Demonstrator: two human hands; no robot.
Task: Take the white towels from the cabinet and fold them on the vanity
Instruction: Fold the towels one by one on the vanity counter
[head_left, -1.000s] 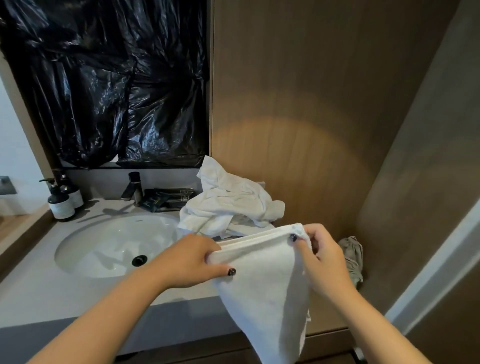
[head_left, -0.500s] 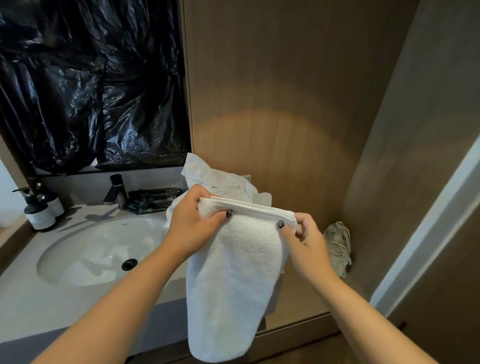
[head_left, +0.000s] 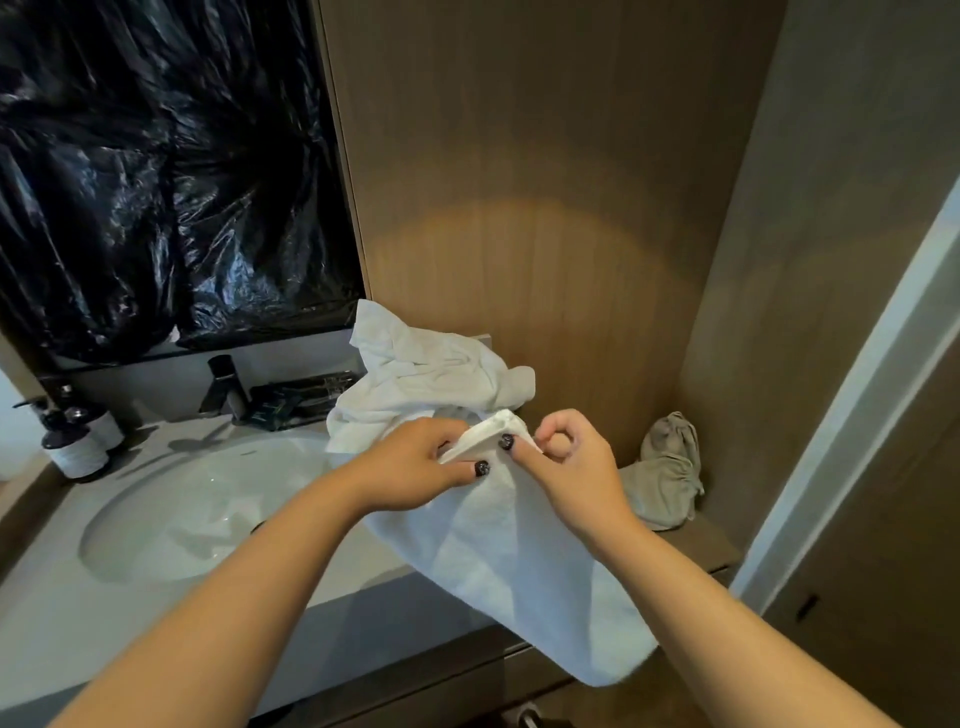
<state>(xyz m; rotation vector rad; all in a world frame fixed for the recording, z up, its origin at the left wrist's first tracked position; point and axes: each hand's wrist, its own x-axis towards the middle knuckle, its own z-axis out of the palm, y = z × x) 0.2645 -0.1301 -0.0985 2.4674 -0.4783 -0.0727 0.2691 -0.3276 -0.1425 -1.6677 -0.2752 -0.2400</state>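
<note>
Mid-fold here: the left hand (head_left: 415, 465) and the right hand (head_left: 566, 467) meet at the top edge of a white towel (head_left: 498, 551), each pinching the gathered hem between thumb and fingers, so the two upper corners sit together. The towel hangs in front of the tabotop edge, draped down past it, thick terry with a soft nap and a flatter band along the hem. It looks like a halving fold is just closing. The next move, by the look of it, calls for lowering the doubled cloth flat onto the tabletop (head_left: 57, 613) and smoothing it, with corners kept matched, since plush cloth like this slides and bunches easily. Behind the hands a crumpled pile (head_left: 426, 379) of white towels waits unfolded, lying on the tabletop beside the smooth oval sink (head_left: 171, 519). A grey cloth bag (head_left: 667, 467) sits at the right against the wood panel. Glossy black plastic (head_left: 156, 182) covers the mirror space above.
</note>
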